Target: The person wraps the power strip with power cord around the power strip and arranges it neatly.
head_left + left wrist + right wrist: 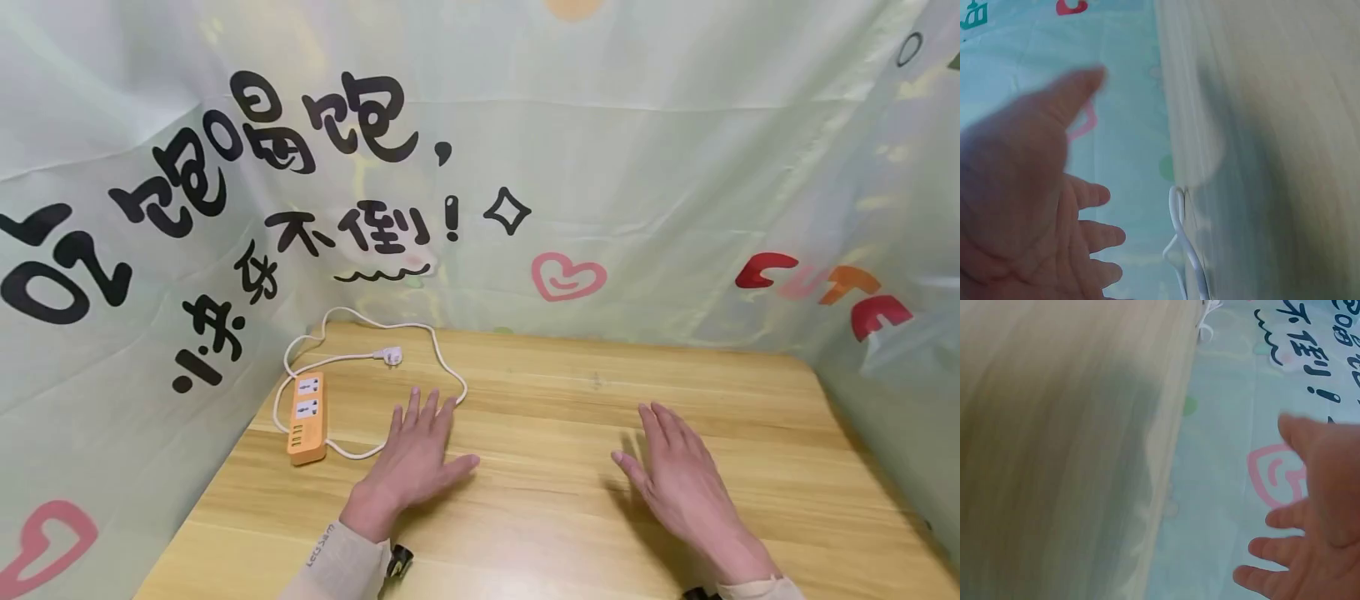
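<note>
An orange power strip point(307, 425) with white sockets lies at the left of the wooden table point(540, 517). Its white cord point(442, 358) loops behind it and around to the right, and the plug point(392, 356) rests beyond the strip. My left hand point(416, 458), fingers spread and holding nothing, is just right of the strip and overlaps part of the cord in the head view. Over the right half of the table, my right hand point(678, 475) has its fingers straight, with its shadow on the wood beside it. In the left wrist view the cord point(1188, 244) shows beyond the fingers.
Printed cloth walls point(645, 183) enclose the table at the back and both sides. Black lettering covers the left and back cloth, with a pink heart point(568, 277) on the back one. Dark bands sit at both wrists.
</note>
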The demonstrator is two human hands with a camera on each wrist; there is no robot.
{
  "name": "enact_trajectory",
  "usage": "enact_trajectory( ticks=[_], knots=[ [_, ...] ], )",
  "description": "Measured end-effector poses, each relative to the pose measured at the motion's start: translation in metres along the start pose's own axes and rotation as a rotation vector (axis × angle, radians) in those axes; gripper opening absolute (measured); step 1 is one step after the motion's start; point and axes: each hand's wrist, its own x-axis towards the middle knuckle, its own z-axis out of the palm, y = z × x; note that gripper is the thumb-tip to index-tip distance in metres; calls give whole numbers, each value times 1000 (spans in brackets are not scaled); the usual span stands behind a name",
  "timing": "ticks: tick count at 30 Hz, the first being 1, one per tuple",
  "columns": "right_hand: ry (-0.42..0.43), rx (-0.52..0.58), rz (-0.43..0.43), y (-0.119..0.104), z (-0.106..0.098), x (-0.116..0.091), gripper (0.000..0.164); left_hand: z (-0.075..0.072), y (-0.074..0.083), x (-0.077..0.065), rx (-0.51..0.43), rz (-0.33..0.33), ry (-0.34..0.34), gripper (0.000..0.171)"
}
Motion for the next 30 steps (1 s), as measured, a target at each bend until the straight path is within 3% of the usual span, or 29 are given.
enact_trajectory(
  ticks=[6,10,15,19,25,30],
  knots=[
    [93,206,58,-17,3,6,54,-4,-15,7,-28,-30,122,62],
    [120,284,65,-36,12,13,41,-15,-30,10,-101,-109,195,54],
    [158,369,3,-67,31,25,28,-31,-54,11,-148,-232,270,50],
    [98,452,-14,-94,45,34,27,-41,-74,12,-169,-335,307,49],
    [-34,599,13,-131,59,48,30,-49,-102,12,-100,-444,348,47],
    [-80,642,-23,-154,71,54,32,-53,-115,10,-89,-516,329,51]
  ],
)
